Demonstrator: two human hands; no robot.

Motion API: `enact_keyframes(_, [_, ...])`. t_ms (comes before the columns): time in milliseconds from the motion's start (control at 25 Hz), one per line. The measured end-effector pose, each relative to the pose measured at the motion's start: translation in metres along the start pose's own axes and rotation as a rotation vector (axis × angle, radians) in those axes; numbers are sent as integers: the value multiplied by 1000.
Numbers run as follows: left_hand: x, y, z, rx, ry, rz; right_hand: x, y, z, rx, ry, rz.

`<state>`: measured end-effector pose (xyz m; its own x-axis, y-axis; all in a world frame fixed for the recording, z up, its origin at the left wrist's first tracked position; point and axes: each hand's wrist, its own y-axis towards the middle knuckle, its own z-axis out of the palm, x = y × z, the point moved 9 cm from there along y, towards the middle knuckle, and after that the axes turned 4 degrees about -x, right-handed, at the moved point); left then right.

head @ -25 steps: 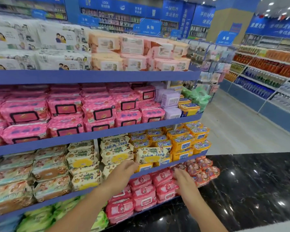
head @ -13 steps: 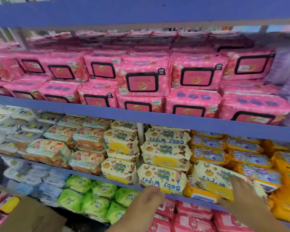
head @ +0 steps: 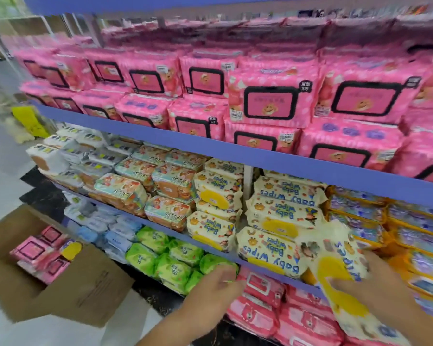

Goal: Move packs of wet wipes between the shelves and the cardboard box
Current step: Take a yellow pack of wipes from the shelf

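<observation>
Baby-wipes pack now pulled off the shelf, gripped by right hand, left hand loose, empty, nearby.

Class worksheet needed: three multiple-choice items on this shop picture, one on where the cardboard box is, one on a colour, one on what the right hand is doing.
1. Where is the cardboard box?
A. on the top shelf
B. low at the left, beside the shelves
C. in the person's arms

2. What colour are the packs on the upper shelf?
A. pink
B. black
C. brown

3. What is the right hand doing?
A. hanging empty
B. pointing at the ceiling
C. gripping a Baby Wipes pack

Answers:
1 B, it sits down at the left with its flaps open.
2 A, that whole row is pink.
3 C, its fingers curl round the cream, yellow-lidded pack.
</observation>
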<state>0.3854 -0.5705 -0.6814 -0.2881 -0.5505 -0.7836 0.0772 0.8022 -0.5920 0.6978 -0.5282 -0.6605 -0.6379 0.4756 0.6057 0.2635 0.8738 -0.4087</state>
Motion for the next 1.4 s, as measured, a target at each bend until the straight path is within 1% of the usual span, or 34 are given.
enact_keyframes(40, [-15,-7,1,16,0,42,29,-23,6,8,131,-28])
enact_keyframes(80, [-37,-17,2,17,1,100,51,-47,8,49,273,-16])
enact_keyframes(120, [-54,-30,2,18,-1,129,75,-71,14,92,389,-17])
enact_keyframes(160, [-73,-49,-3,29,-35,147,100,-98,16,100,515,-13])
enact_keyframes(200, [-92,-68,-10,36,-103,166,121,-118,21,120,614,-21])
enact_keyframes(320, [-135,-130,-64,-1,-318,227,212,-192,33,166,866,-113])
enact_keyframes(440, [-162,-180,-141,-23,-440,338,293,-244,46,200,994,-160])
enact_keyframes(520, [-174,-203,-186,-34,-473,385,339,-276,55,212,1001,-197])
enact_keyframes(640, [-191,-221,-230,13,-519,438,391,-317,57,186,958,-321])
enact_keyframes(720, [-199,-235,-250,42,-593,479,411,-345,57,182,929,-378])
enact_keyframes(800, [-199,-250,-268,34,-665,488,427,-377,59,152,854,-419])
enact_keyframes(920, [-196,-281,-289,17,-765,502,432,-407,63,24,647,-490])
enact_keyframes(960, [-194,-294,-300,4,-802,517,434,-414,65,6,643,-483])
enact_keyframes(1080, [-185,-336,-327,-32,-886,589,435,-439,81,-54,785,-459])
enact_keyframes(1120, [-179,-350,-333,-22,-913,606,431,-447,89,-82,878,-435])
enact_keyframes(1200, [-163,-378,-343,17,-915,637,420,-465,112,-62,1111,-393])
enact_keyframes(1280, [-140,-396,-353,53,-846,624,408,-482,135,-38,1311,-362])
enact_keyframes(1360, [-117,-409,-372,75,-767,619,400,-506,148,-73,1480,-312])
enact_keyframes(1400, [-108,-416,-384,89,-735,626,395,-514,154,-119,1540,-267])
